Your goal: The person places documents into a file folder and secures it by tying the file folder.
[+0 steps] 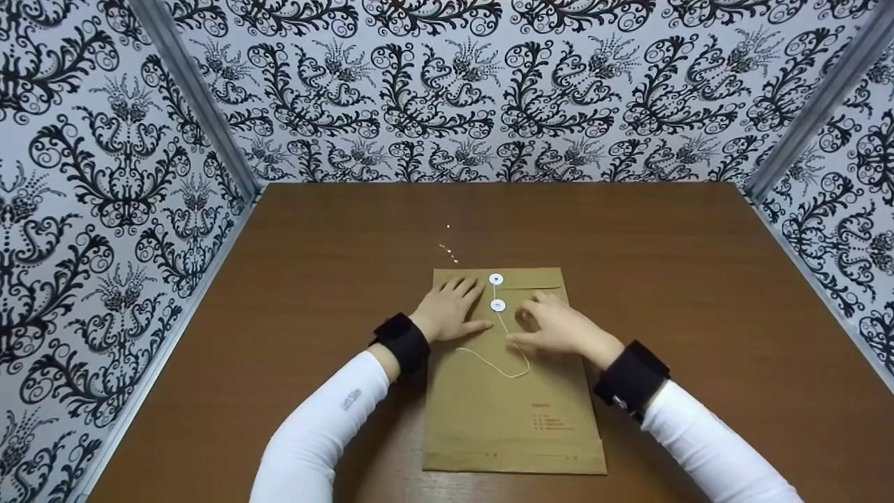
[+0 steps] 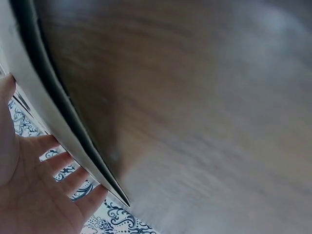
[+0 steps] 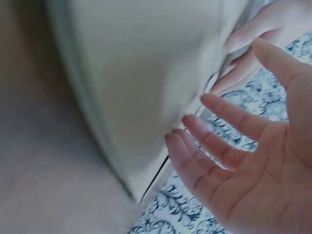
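A brown kraft paper document envelope [image 1: 503, 419] lies on the table with its flap end away from me. Two white round buttons [image 1: 497, 305] sit one above the other near that end. A thin pale string [image 1: 513, 376] runs down from them and curls loosely across the paper. My left hand [image 1: 447, 312] rests on the envelope left of the buttons, fingers spread. Right of the buttons is my right hand [image 1: 555, 327], thumb close to the string. In the right wrist view its fingers [image 3: 234, 153] are lightly bent at the envelope [image 3: 141, 73], pinching nothing visible.
Beyond the envelope, small white scraps [image 1: 449, 251] are scattered on the brown wooden table [image 1: 314, 244]. Walls with black-and-white scroll patterns [image 1: 447, 91] enclose the table at the back and both sides.
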### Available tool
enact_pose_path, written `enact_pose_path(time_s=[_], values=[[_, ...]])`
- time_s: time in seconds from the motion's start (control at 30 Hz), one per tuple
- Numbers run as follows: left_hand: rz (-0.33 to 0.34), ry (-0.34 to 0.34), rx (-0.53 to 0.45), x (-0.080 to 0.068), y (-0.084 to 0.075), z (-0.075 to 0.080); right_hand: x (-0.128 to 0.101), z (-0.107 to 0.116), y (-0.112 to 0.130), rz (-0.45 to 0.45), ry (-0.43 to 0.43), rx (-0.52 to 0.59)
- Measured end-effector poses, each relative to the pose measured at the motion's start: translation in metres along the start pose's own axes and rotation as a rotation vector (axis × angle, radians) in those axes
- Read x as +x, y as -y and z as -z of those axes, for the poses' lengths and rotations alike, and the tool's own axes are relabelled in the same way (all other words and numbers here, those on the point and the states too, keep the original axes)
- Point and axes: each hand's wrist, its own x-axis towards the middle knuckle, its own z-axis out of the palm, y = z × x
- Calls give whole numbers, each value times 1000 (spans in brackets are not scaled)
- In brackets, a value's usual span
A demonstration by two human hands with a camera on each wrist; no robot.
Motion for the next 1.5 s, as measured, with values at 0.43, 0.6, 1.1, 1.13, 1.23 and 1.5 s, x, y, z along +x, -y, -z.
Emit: enact_pose_path(time_s=[0.43,0.6,1.1,1.13,1.23,1.5], values=[[-15,-24,3,0,0,-2,-18,-12,10,-26,-1,34],[-17,-14,5,0,0,-2,-18,-16,13,-61,-2,25],[11,21,16,2,0,-2,-21,-15,14,18,-47,53],[14,24,12,2,0,-1,-20,-14,14,20,-49,63],[19,31,2,2,0,-1,-20,-11,13,21,-49,96],[4,15,5,2,0,-2,-17,-9,10,49,-61,177]])
